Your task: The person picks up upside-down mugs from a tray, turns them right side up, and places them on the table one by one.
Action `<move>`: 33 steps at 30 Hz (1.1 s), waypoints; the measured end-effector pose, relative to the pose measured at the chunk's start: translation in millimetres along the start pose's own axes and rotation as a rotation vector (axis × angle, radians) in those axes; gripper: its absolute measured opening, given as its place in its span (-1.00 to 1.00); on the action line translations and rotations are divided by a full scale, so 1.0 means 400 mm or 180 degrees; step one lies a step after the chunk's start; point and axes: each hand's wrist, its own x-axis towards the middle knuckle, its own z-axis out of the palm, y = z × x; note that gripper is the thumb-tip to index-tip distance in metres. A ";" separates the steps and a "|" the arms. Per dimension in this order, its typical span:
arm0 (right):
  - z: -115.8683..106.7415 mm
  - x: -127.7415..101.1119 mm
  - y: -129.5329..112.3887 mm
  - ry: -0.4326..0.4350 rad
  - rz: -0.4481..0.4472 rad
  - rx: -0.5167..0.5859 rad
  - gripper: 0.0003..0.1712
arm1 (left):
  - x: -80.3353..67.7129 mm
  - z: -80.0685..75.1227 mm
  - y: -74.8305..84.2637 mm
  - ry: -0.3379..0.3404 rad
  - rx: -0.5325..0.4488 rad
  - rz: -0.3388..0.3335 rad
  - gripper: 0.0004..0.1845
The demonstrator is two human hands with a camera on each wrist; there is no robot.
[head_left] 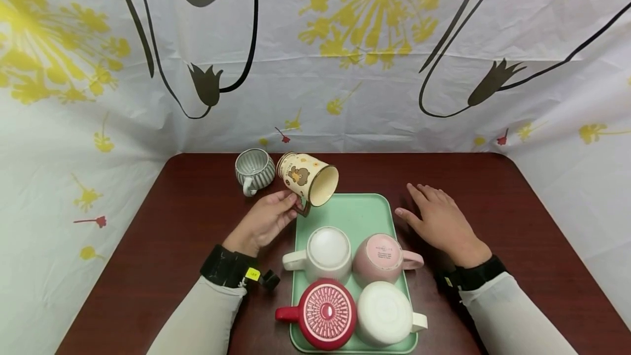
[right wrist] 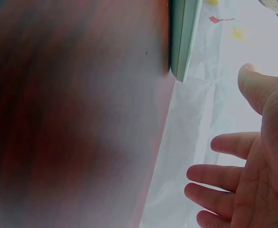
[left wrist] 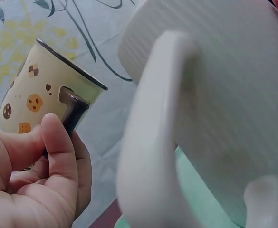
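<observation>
We're pinching the cream cookie-print mug point(head_left: 308, 178) by its handle with our left hand point(head_left: 263, 221), tipped mouth-right above the green tray's point(head_left: 360, 212) upper-left corner, while our right hand point(head_left: 439, 221) is resting flat and released, farther right.

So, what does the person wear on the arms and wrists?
Both arms have long, light grey sleeves. Each wrist carries a black band: the left wrist band has a small yellow tag and a little black camera block beside it; the right wrist band is plain. The hands are bare.

Three views: one head, two wrist

Head camera looks down across the green tray point(head_left: 360, 212); left wrist sits close against the cream cookie mug point(left wrist: 39, 90); right wrist skims the tabletop point(right wrist: 72, 114), sharing that tray's edge.
</observation>
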 end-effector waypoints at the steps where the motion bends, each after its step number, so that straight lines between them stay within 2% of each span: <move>1: 0.001 0.000 0.000 0.0008 -0.0005 0.0002 -0.09 | 0.000 0.001 -0.001 0.0007 -0.0038 -0.0024 -0.78; 8: -0.009 -0.001 -0.015 0.0069 -0.0095 0.0045 -0.11 | -0.002 0.017 -0.006 -0.0028 -0.0189 -0.0149 -0.78; 12: -0.031 -0.005 -0.043 0.0089 -0.0217 0.0219 -0.16 | -0.009 0.030 0.003 -0.0005 -0.0210 -0.0182 -0.78; 16: -0.068 -0.002 -0.094 0.0123 -0.0450 0.0444 -0.20 | -0.017 0.042 0.017 0.0027 -0.0226 -0.0168 -0.81; 22: -0.143 0.006 -0.194 0.0032 -0.0863 0.0723 -0.25 | -0.036 0.082 0.041 0.0004 -0.0495 -0.0138 -0.75; 24: -0.164 0.008 -0.227 -0.0040 -0.0965 0.0931 -0.28 | -0.043 0.103 0.048 -0.0004 -0.0588 -0.0118 -0.74; 28: -0.188 0.020 -0.283 -0.0241 -0.1045 0.1600 -0.44 | -0.053 0.149 0.060 -0.0026 -0.0722 -0.0052 -0.75; 33: -0.197 0.033 -0.328 -0.0454 -0.0752 0.2511 -0.68 | -0.062 0.204 0.071 -0.0103 -0.0848 -0.0017 -0.78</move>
